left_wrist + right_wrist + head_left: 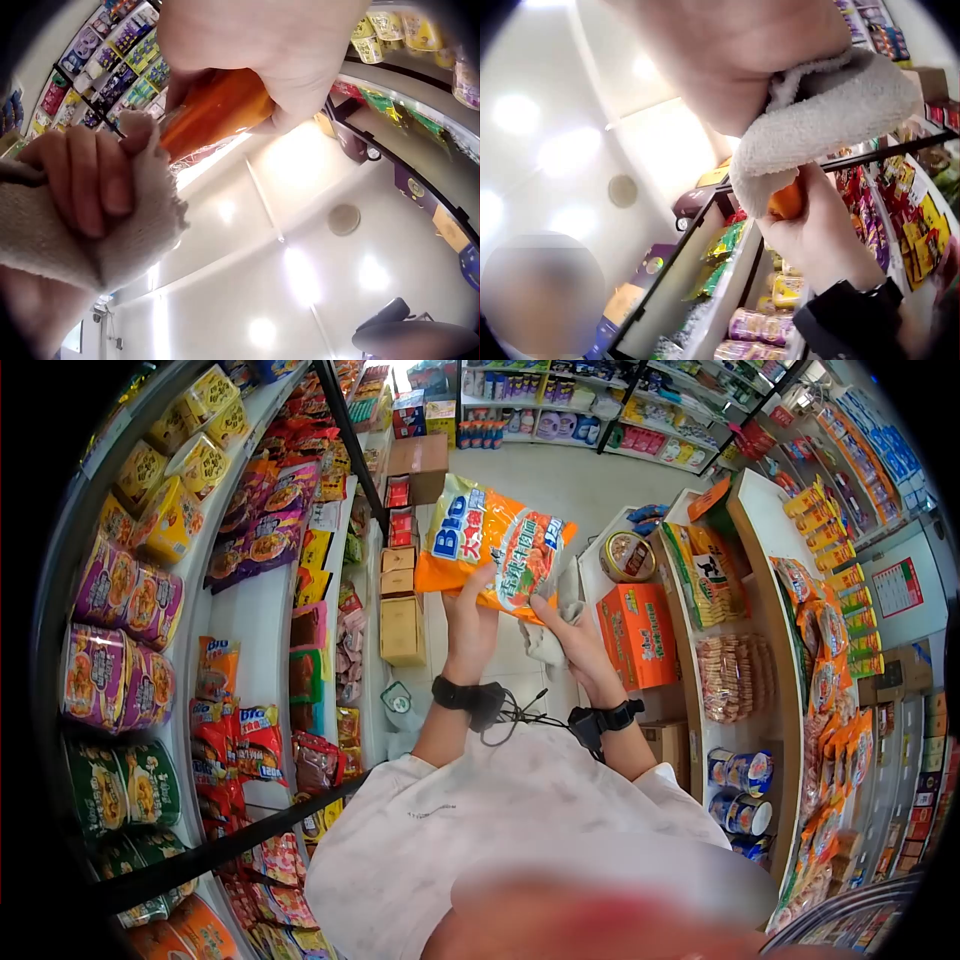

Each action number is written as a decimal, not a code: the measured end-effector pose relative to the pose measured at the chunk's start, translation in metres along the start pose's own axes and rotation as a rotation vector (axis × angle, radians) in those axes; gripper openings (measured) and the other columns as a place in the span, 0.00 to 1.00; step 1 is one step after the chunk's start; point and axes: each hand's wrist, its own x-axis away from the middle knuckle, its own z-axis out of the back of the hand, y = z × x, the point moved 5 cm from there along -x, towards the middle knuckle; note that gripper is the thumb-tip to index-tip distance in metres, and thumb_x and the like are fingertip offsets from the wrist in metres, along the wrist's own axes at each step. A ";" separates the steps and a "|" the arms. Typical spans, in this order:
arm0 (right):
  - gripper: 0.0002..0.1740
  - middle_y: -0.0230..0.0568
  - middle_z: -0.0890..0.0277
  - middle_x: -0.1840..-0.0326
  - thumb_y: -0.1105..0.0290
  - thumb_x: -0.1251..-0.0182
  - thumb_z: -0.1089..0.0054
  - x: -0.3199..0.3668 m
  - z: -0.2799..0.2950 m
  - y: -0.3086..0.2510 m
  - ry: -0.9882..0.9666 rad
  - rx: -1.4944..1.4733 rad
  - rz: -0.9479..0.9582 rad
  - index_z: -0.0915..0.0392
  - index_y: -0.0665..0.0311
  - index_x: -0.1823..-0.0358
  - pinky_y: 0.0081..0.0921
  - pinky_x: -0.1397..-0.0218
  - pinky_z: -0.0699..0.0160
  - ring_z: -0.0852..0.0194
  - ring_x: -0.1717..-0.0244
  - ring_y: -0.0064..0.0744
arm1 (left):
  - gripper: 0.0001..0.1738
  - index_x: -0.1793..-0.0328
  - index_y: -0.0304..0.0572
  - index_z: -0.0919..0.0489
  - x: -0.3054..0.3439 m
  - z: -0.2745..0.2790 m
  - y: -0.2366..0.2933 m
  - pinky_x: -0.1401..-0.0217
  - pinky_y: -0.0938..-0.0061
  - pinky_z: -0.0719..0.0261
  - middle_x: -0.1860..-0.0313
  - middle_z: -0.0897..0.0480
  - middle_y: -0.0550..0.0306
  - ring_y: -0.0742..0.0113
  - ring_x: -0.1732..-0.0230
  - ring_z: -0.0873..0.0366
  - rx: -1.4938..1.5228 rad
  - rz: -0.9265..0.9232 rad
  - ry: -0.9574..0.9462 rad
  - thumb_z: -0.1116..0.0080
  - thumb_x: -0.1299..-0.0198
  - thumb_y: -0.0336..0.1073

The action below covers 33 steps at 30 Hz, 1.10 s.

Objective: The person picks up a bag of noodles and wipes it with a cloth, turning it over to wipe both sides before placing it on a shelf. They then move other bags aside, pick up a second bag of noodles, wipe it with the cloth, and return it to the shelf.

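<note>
An orange packet of instant noodles (500, 550) with large blue and white lettering is held up in front of the chest, its printed face toward the head camera. My left hand (470, 622) grips its lower left edge, thumb on the front. At the lower right corner my right hand (580, 645) has its thumb against the packet and holds a whitish towel (545, 644), which hangs below. In the left wrist view, the right hand's curled fingers (90, 176) press into the towel (150, 225) beside the packet (221, 109). The right wrist view shows the towel covering most of the packet.
Shelves of bagged and cup noodles (180, 520) line the left side. To the right stands a shelf unit with an orange box (637, 635), a round tin (628, 556) and blue-and-white tubs (740, 772). Cardboard boxes (403, 630) sit on the floor along the left shelf.
</note>
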 end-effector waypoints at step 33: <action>0.24 0.33 0.15 0.56 0.54 0.21 0.46 -0.015 0.052 -0.040 0.330 0.347 0.520 0.20 0.74 0.48 0.20 0.59 0.22 0.20 0.59 0.16 | 0.34 0.29 0.35 0.34 0.004 -0.031 -0.008 0.36 0.69 0.21 0.36 0.22 0.52 0.65 0.38 0.21 -0.220 0.266 -0.311 0.34 0.41 0.23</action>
